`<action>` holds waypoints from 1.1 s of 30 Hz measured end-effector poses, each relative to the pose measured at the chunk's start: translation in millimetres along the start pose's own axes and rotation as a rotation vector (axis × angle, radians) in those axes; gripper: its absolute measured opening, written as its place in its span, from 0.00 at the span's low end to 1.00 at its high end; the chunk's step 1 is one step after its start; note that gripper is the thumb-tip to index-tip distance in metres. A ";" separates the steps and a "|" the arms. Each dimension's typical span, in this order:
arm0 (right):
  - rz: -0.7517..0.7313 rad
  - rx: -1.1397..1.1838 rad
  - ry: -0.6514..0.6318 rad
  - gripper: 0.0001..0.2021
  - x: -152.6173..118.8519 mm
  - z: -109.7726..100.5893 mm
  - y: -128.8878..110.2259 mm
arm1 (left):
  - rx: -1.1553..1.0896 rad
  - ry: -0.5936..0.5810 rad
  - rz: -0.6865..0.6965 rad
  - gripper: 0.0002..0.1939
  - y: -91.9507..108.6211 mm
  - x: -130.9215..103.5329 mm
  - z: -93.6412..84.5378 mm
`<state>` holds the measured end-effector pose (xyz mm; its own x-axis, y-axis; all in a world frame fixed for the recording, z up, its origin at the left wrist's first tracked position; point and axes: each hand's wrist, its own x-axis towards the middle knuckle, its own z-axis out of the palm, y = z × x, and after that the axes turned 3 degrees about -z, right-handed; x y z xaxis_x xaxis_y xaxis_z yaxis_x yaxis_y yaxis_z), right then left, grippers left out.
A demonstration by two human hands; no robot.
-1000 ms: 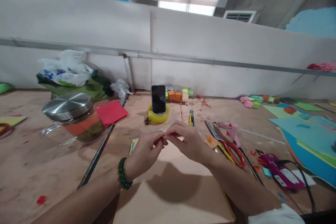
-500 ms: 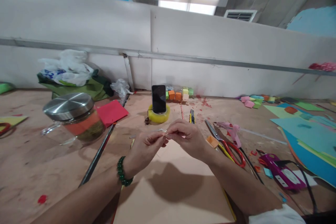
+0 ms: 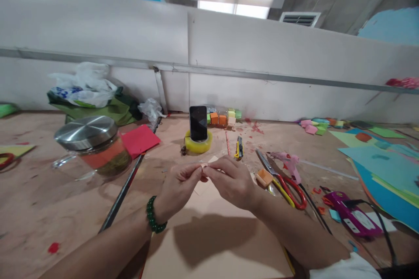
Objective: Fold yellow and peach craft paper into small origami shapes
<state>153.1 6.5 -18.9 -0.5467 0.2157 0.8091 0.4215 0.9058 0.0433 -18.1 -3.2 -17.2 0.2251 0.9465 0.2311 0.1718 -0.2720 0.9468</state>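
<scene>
Over a pale peach sheet (image 3: 216, 255), my left hand (image 3: 180, 188) and my right hand (image 3: 233, 184) meet fingertip to fingertip. Both are closed in a pinch on a small pale paper piece (image 3: 203, 167), mostly hidden by the fingers. A green bead bracelet (image 3: 154, 214) circles my left wrist. Just right of my right hand lies a small orange paper box (image 3: 264, 177). Beyond the hands are a yellow utility knife (image 3: 240, 148) and a phone (image 3: 198, 123) propped upright on a yellow tape roll (image 3: 198, 145).
Scissors with red handles (image 3: 293, 192), a pink glue gun (image 3: 288, 163) and a magenta corded device (image 3: 353, 216) lie at right, near coloured paper (image 3: 386, 174). A lidded glass mug (image 3: 98, 152) and red paper (image 3: 140, 140) stand left. Small paper cubes (image 3: 221, 119) line the wall.
My right hand has shifted slightly left and down, with its fingers stretched flatter over the pinch. More of the utility knife and orange box shows. My left hand has barely moved.
</scene>
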 end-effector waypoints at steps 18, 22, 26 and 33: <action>0.404 0.360 0.054 0.05 4.0 -1.5 7.7 | -0.025 -0.027 0.040 0.14 -9.1 2.0 1.8; 0.584 0.480 -0.024 0.05 0.6 2.9 11.7 | 0.240 -0.008 0.169 0.13 -13.6 -1.3 2.8; 0.644 0.542 -0.064 0.03 -0.4 4.7 13.1 | 0.398 0.027 0.283 0.22 -18.9 -4.0 1.5; 0.596 0.703 -0.018 0.03 1.3 0.7 9.6 | 0.459 -0.067 0.424 0.34 -17.2 -5.6 -2.3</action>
<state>155.9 15.7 -17.8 -0.3939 0.7184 0.5734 0.1042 0.6547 -0.7487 -24.5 -3.5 -34.3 0.4207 0.7312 0.5369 0.4453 -0.6821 0.5800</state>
